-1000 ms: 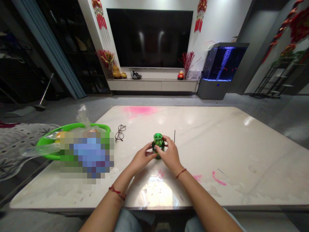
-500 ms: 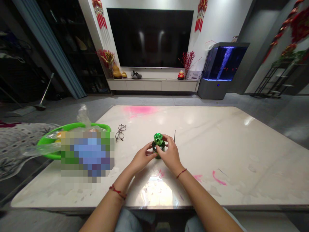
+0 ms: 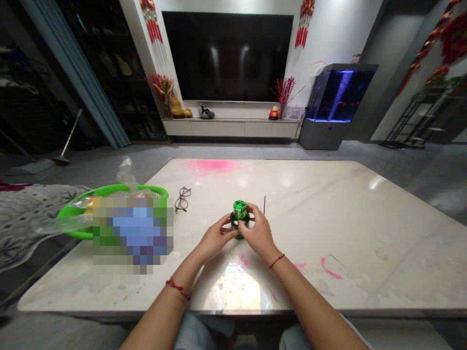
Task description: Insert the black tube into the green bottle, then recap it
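Note:
A small dark green bottle [image 3: 240,226] with a shiny green ridged top [image 3: 240,209] stands upright between my hands, near the middle of the table. My left hand [image 3: 216,239] grips its left side, fingers wrapped around the lower part. Against the right side and front of the bottle, my right hand [image 3: 258,232] is closed, its thumb across the front. My fingers partly cover the bottle's body. A thin dark stick [image 3: 264,205] lies just beyond my right hand.
Folded-arm eyeglasses [image 3: 182,200] lie left of the bottle on the pale table [image 3: 314,194]. Further left, a green basket [image 3: 75,234] holds plastic-wrapped things, partly hidden by a blurred patch. Pink stains and a thin line mark the table at right.
The green top shows a different face and glint, as if slightly turned. Both hands stay around the bottle in nearly the same place.

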Demonstrator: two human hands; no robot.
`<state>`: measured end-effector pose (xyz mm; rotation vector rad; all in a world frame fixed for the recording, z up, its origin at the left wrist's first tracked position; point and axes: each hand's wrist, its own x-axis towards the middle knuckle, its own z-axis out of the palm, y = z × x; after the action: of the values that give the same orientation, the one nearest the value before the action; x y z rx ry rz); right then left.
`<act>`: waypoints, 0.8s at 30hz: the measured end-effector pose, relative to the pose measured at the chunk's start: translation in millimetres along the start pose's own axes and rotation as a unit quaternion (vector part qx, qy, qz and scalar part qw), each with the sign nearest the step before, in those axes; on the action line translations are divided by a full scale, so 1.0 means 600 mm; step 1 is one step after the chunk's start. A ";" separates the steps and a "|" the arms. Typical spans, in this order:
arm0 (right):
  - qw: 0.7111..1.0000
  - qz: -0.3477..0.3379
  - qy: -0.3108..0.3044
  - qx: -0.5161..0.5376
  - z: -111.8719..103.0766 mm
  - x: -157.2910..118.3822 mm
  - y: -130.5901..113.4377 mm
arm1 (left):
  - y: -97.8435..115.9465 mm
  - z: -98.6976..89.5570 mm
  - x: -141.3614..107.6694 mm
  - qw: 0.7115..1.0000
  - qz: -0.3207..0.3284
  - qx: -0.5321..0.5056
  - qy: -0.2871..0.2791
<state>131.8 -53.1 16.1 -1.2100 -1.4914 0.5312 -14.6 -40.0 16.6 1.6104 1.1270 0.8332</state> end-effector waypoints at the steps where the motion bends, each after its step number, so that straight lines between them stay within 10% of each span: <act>1: 1.000 0.000 0.000 0.000 0.000 0.000 -0.001 | -0.001 0.000 0.000 1.000 0.001 -0.001 0.000; 24: 0.999 -0.004 0.041 0.001 0.004 0.001 -0.007 | -0.004 0.001 0.002 1.000 0.008 -0.006 0.008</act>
<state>127.9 -53.1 18.9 -1.2089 -1.4256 0.4725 -14.1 -38.7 13.9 1.6075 1.1210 0.8627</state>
